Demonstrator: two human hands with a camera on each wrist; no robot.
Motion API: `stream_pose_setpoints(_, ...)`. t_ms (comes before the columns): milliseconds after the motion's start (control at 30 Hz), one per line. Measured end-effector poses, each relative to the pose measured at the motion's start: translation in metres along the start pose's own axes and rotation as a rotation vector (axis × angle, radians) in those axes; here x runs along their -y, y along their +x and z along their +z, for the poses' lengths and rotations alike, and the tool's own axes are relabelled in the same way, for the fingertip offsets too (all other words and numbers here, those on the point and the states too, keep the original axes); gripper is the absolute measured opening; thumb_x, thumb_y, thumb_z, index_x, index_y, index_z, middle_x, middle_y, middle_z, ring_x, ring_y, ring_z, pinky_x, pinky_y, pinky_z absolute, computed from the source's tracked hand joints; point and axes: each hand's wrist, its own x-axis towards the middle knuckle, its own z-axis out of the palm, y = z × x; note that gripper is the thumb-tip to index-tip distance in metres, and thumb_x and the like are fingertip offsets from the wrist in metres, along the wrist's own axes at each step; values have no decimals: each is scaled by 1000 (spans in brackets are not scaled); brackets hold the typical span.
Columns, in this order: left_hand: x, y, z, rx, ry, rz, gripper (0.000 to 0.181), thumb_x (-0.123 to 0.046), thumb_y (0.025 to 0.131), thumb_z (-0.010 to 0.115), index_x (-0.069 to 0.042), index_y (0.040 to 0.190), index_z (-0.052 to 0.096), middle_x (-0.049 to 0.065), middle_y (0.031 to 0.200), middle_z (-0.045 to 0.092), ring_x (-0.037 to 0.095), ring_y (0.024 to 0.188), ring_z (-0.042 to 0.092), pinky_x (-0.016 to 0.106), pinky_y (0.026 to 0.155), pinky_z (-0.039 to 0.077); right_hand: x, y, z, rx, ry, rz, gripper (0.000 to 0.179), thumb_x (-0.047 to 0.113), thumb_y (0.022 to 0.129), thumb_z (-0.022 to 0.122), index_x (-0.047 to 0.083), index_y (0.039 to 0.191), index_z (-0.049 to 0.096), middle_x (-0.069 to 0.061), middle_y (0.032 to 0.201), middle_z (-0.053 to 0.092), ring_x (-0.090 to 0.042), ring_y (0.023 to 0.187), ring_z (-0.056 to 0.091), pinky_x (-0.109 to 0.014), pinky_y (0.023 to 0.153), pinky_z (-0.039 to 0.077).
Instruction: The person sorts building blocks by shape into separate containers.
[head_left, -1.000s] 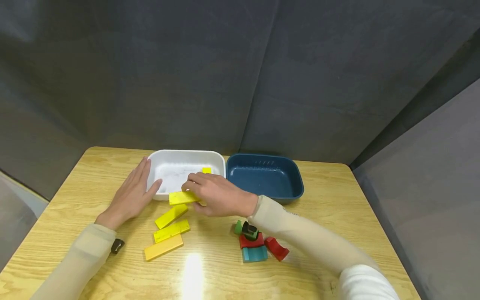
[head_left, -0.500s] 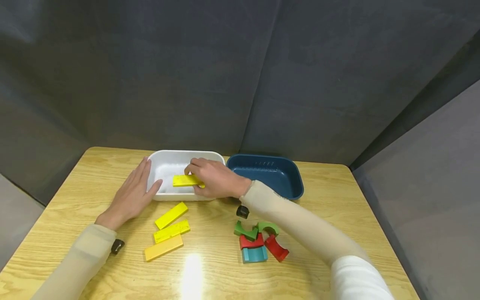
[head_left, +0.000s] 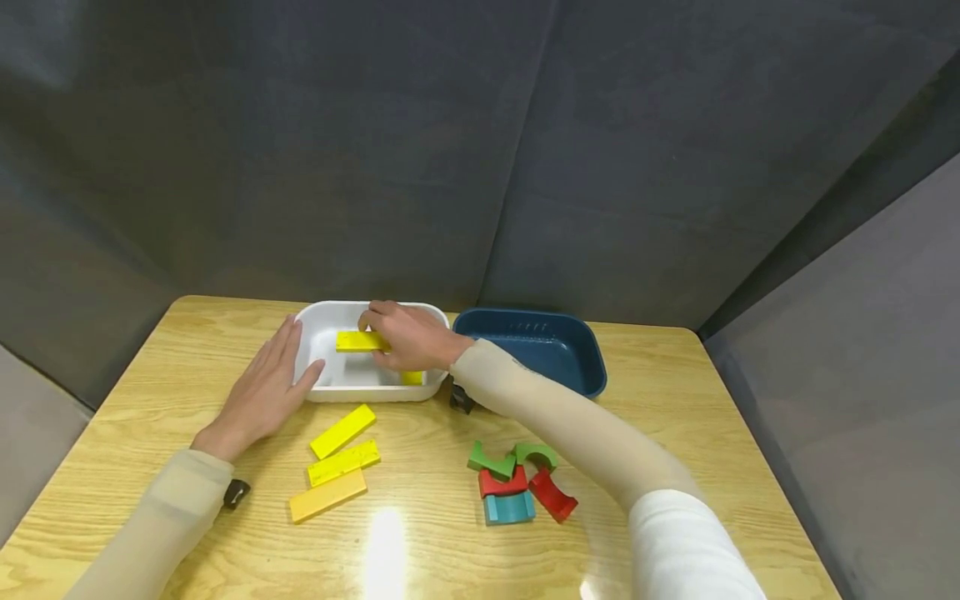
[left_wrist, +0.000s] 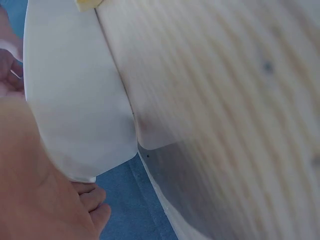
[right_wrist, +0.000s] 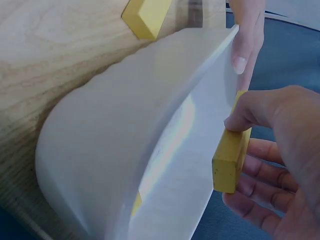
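My right hand [head_left: 412, 335] pinches a yellow block [head_left: 360, 342] between thumb and fingers, over the white tub [head_left: 360, 395]. In the right wrist view the same yellow block [right_wrist: 231, 155] shows end-on, above the tub's inside. Another yellow block [head_left: 412, 377] lies in the tub, partly hidden under my right hand. At the tub's left side, my left hand [head_left: 258, 387] rests against the rim with fingers straight and thumb over the front edge. Its fingertips [left_wrist: 92, 200] show at the tub's end in the left wrist view.
In front of the tub lie two yellow blocks [head_left: 343, 431] and an orange-yellow block [head_left: 327, 496]. A dark blue tub [head_left: 592, 367] stands to the right. Nearer are green arches [head_left: 491, 462], red arches [head_left: 553, 497] and a blue arch [head_left: 510, 508].
My right hand has carried the yellow block from the white tub's front edge to over its inside, moving away from me. The left hand stays at the rim.
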Motion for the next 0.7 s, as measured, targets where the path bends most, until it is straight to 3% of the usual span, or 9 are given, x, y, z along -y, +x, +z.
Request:
stream_pose_setpoints(233, 0, 1, -1, 4, 11, -4, 88, -51, 113, 42, -1, 171, -2, 19, 180, -7, 46, 164, 8, 65, 131, 14, -5, 12, 4, 8, 29, 27, 41, 24, 98, 78, 12, 136, 69, -3, 121, 64, -16, 95, 59, -24, 79, 54)
stream_pose_setpoints(700, 1, 0, -2, 9, 11, -17, 88, -51, 113, 43, -3, 171, -3, 18, 180, -8, 44, 164, 6, 64, 131, 13, -15, 31, 22, 30, -14, 31, 42, 27, 100, 76, 13, 139, 68, -3, 128, 64, -16, 106, 60, -26, 94, 54)
